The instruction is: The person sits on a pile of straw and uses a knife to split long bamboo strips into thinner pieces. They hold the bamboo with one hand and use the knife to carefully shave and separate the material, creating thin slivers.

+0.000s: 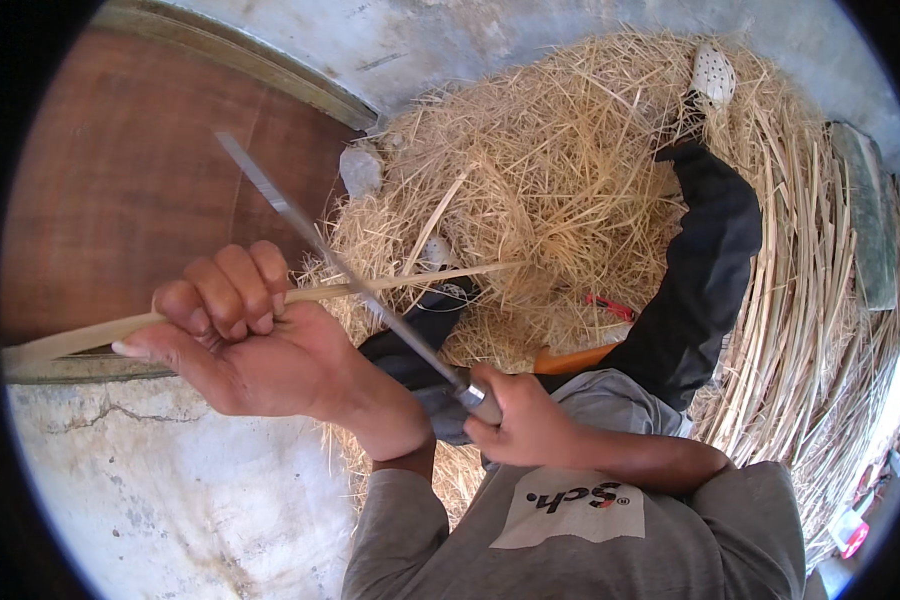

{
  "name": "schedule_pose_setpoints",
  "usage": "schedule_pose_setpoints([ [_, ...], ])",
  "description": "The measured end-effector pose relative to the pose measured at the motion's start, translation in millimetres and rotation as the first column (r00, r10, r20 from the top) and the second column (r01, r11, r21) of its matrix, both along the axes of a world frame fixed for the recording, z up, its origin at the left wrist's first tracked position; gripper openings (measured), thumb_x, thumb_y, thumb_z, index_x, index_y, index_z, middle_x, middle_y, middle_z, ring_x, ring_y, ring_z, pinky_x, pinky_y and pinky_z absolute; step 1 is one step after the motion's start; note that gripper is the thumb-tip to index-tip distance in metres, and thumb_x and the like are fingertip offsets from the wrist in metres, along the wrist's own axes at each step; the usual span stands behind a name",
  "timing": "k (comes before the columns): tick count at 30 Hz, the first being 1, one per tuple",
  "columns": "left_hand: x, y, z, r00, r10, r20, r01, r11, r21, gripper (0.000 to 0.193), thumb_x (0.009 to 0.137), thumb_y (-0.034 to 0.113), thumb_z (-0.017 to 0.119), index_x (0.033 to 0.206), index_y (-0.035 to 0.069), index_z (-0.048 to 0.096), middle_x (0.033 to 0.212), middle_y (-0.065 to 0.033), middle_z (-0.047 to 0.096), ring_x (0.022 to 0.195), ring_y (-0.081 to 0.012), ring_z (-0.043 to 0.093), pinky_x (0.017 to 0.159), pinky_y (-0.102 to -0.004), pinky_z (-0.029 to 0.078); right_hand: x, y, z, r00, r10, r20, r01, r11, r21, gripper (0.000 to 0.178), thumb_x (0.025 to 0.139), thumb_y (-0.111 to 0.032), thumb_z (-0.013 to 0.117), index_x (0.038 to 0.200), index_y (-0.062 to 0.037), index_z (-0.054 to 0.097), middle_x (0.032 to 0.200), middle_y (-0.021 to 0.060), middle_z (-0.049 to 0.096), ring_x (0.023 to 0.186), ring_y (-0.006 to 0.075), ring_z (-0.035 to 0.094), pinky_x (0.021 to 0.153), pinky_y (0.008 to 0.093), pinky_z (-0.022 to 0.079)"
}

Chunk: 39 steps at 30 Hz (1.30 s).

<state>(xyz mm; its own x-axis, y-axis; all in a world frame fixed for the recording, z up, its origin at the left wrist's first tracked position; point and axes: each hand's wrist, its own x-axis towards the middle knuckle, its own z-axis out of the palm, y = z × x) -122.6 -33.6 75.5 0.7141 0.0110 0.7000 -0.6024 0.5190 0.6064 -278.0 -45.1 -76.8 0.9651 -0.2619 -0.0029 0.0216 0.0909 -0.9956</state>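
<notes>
My left hand [270,345] is closed around a long, pale bamboo strip [80,338], which sticks out on both sides of the fist. In my right hand [530,420] is the handle of a knife [395,325] with a long, narrow blade. The blade slants up to the left, past my left fingers, and crosses in front of the strip. Whether its edge touches the strip I cannot tell. Part of the handle is hidden by my right fingers.
Pale shavings [570,150] are heaped around my outstretched legs. Several long split strips [770,330] lie along the right, beside a greenish board [863,215]. A red item [610,306] lies near my thigh. A brown panel [160,180] and a cracked wall [180,480] are at left.
</notes>
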Motion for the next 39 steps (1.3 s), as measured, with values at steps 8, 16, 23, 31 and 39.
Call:
schedule_pose_setpoints([
  [8,3.5,-1.1,4.9,0.999,-0.041,-0.008,0.041,0.999,-0.016,0.049,0.097,0.048,0.045,0.062,0.017,0.031,0.052,0.0041,0.021,0.046,-0.0074,0.018,0.045,-0.0253,0.018,-1.5,-1.4,-5.4,0.999,0.013,-0.036,-0.012,0.999,0.039,0.037,0.074,-0.01,0.061,0.106,0.006,0.051,0.069,0.0227,0.058,0.065,0.0366,0.06,0.061,0.0397,0.048],
  [16,9.4,8.5,2.0,0.999,0.031,0.009,-0.031,0.999,-0.029,0.052,0.097,0.049,0.046,0.06,0.016,0.029,0.052,0.0043,0.02,0.046,-0.0079,0.017,0.044,-0.025,0.017,4.2,8.0,-10.0,0.999,-0.028,0.04,0.024,0.995,0.099,0.026,0.073,-0.006,0.061,0.095,0.0016,0.05,0.065,0.013,0.048,0.056,0.0223,0.046,0.055,0.0346,0.043],
  [23,9.9,2.0,4.5,0.991,0.126,-0.044,-0.129,0.989,-0.071,0.052,0.095,0.051,0.048,0.06,0.017,0.03,0.052,0.0041,0.02,0.045,-0.0078,0.019,0.045,-0.025,0.017,12.2,9.8,-19.3,0.999,-0.035,-0.008,0.035,0.999,0.036,0.035,0.074,-0.009,0.061,0.105,0.0037,0.051,0.071,0.0237,0.058,0.068,0.0401,0.062,0.063,0.0418,0.049],
  [31,10.2,3.4,4.7,0.996,0.075,-0.054,-0.079,0.993,-0.084,0.053,0.095,0.052,0.047,0.059,0.016,0.031,0.051,0.0038,0.022,0.045,-0.0074,0.021,0.044,-0.0243,0.018,20.3,0.6,-37.5,0.993,-0.037,-0.11,0.035,0.999,-0.017,0.031,0.074,-0.01,0.061,0.102,0.0026,0.052,0.076,0.0266,0.058,0.074,0.0437,0.06,0.063,0.0436,0.048],
  [39,12.0,15.0,1.8,0.989,0.133,-0.063,-0.141,0.981,-0.136,0.05,0.094,0.051,0.05,0.062,0.014,0.036,0.053,0.0037,0.023,0.046,-0.0076,0.022,0.045,-0.0244,0.019,21.4,18.1,-28.9,0.999,-0.044,-0.002,0.044,0.998,0.054,0.027,0.073,-0.008,0.062,0.096,0.001,0.051,0.068,0.0163,0.052,0.058,0.0282,0.05,0.058,0.0368,0.044],
])
